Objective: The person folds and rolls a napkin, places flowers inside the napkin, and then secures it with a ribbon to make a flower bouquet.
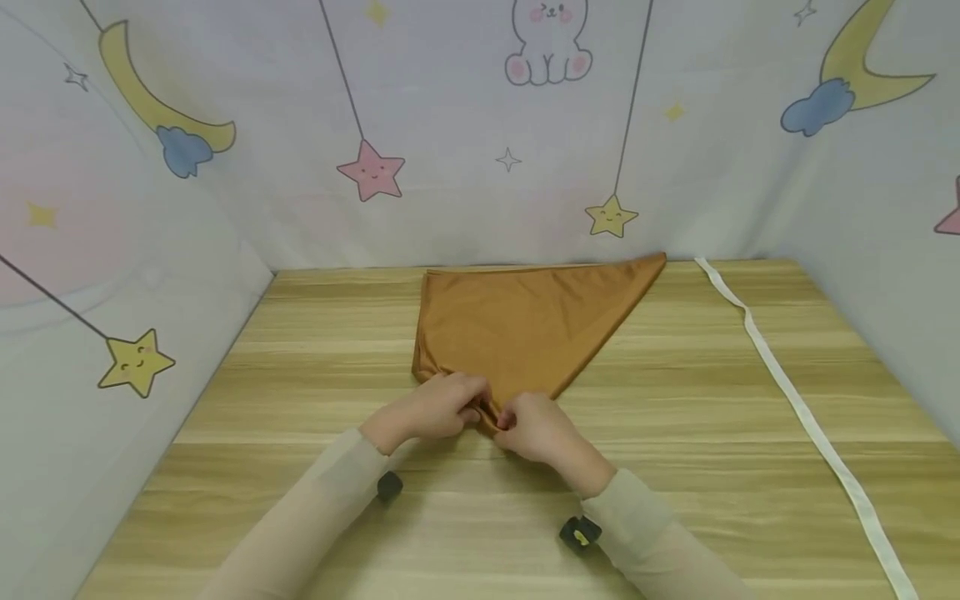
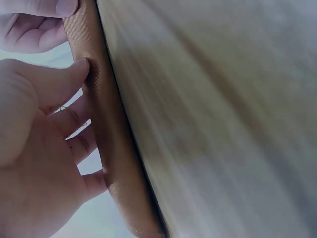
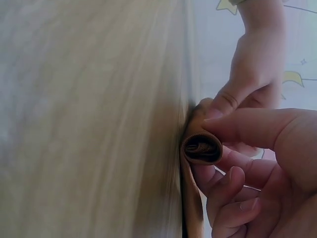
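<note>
A brown cloth [image 1: 517, 321] lies folded flat, its pointed corner reaching to the far right and its near edge rolled up. Both hands hold this rolled edge close together. My left hand [image 1: 442, 407] grips the roll [image 2: 106, 109], thumb on the near side and fingers behind it in the left wrist view. At the roll's right end, my right hand [image 1: 542, 429] pinches it between thumb and fingers. The right wrist view looks into the open end of the roll [image 3: 198, 126], where several layers curl inside. There the right thumb [image 3: 242, 128] sits beside the left hand.
A long white strip [image 1: 795, 400] runs down the right side of the wood-patterned table [image 1: 300, 492]. Behind the table hangs a pale cloth backdrop [image 1: 450, 100] printed with stars and moons, continuing along both sides. Small dark devices [image 1: 580, 533] sit at the wrists.
</note>
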Available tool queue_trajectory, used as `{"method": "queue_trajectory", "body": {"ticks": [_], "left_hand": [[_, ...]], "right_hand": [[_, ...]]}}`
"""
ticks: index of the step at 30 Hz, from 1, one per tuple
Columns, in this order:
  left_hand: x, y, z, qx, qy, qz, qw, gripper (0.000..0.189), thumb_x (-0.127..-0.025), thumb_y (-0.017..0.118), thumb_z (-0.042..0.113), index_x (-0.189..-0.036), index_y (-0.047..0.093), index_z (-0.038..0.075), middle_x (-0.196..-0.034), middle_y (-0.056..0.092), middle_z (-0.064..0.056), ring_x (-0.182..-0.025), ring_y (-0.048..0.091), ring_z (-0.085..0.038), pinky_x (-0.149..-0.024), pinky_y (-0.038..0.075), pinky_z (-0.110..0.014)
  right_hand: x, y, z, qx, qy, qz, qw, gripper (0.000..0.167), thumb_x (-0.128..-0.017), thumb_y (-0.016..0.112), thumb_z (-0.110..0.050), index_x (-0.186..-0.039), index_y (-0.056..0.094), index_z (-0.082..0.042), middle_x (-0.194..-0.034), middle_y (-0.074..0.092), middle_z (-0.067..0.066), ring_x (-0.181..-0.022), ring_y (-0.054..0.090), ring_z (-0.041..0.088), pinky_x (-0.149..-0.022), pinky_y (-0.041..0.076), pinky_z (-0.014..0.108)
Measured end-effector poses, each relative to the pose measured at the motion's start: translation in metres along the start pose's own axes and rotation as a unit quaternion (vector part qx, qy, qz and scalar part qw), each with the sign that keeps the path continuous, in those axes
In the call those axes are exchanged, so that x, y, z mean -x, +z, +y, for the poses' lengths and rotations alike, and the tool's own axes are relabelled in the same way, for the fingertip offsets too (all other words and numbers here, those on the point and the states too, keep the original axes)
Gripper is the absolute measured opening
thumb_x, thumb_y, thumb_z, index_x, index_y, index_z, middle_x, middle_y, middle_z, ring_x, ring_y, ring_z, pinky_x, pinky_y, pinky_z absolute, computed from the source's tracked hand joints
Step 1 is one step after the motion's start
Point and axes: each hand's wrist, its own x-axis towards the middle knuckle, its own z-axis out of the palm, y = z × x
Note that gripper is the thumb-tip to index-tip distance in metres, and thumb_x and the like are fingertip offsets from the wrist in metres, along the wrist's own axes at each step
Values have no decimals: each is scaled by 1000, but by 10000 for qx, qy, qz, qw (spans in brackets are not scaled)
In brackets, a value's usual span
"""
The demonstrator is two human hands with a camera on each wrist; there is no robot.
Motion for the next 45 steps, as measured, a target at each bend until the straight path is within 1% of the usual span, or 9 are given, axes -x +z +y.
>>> {"method": "queue_trajectory", "body": {"ticks": [4, 8, 12, 17, 20, 25, 33, 41, 45], "left_hand": [[1, -2, 2, 91, -87, -42, 9999, 22, -85, 68, 8, -105, 60, 14, -101, 60, 2, -96, 53, -19, -87, 42, -47], [1, -4, 5, -254, 86, 47, 9996, 25, -78, 72, 5, -99, 63, 15, -104, 60, 1, -104, 51, -23, -91, 36, -57], [-3, -3, 5, -548, 234, 179, 9981, 17, -81, 69, 4, -93, 66, 15, -100, 63, 2, -102, 54, -22, -90, 35, -54], [-6, -2, 4, -535, 234, 218, 9981, 9, -86, 67, 7, -90, 69, 15, -96, 66, 3, -99, 57, -21, -90, 35, -54], [-8, -1, 3, -492, 165, 209, 9984, 9, -88, 66, 8, -91, 70, 16, -96, 67, 4, -98, 58, -20, -91, 35, -55], [-13, -1, 5, -318, -10, 133, 9994, 12, -88, 64, 6, -91, 68, 17, -96, 68, 5, -97, 57, -19, -90, 34, -55], [-19, -3, 7, -170, -263, 37, 9995, 10, -89, 64, 7, -90, 63, 17, -91, 62, 5, -93, 53, -18, -87, 33, -49], [-17, -8, 11, -148, 125, 6, 9998, 29, -76, 68, -2, -100, 66, 15, -106, 60, 1, -103, 51, -22, -85, 35, -50], [-17, -9, 12, -131, 118, -59, 9998, 28, -78, 69, 0, -102, 66, 14, -105, 61, 0, -102, 53, -22, -87, 35, -50]], "right_hand": [[1, -2, 1, -10, -30, 20, 10000, 14, -79, 73, -10, -66, 67, -9, -62, 57, -3, -56, 47, 11, -53, 38, 24], [0, -3, 2, 4, 15, -13, 10000, 20, -82, 71, -10, -63, 66, -9, -59, 53, -3, -54, 45, 12, -51, 35, 23], [0, -4, 3, 70, 48, -15, 10000, 18, -82, 71, -9, -65, 66, -11, -62, 56, -3, -56, 47, 12, -52, 37, 24], [0, -4, 4, 95, 88, 54, 9999, 12, -81, 72, -8, -69, 69, -11, -67, 60, -3, -60, 48, 12, -56, 39, 25], [-1, -4, 4, 31, 105, 95, 9999, 9, -78, 74, -12, -71, 67, -10, -65, 57, -3, -58, 47, 12, -55, 37, 25], [-1, -1, 4, -89, 188, 83, 9998, 21, -69, 83, -19, -71, 63, -12, -64, 55, -6, -59, 48, 12, -54, 37, 25], [-2, -4, 4, 77, 198, 165, 9996, 17, -74, 77, -13, -65, 63, -10, -59, 53, -4, -56, 46, 13, -53, 36, 26], [-4, -7, 9, -19, 27, 276, 9996, 20, -79, 75, -11, -63, 64, -9, -55, 47, -6, -54, 41, 12, -51, 32, 24], [-4, -8, 11, -11, -16, 258, 9997, 27, -82, 71, -11, -58, 60, -11, -53, 43, -8, -51, 39, 10, -50, 30, 23]]}}
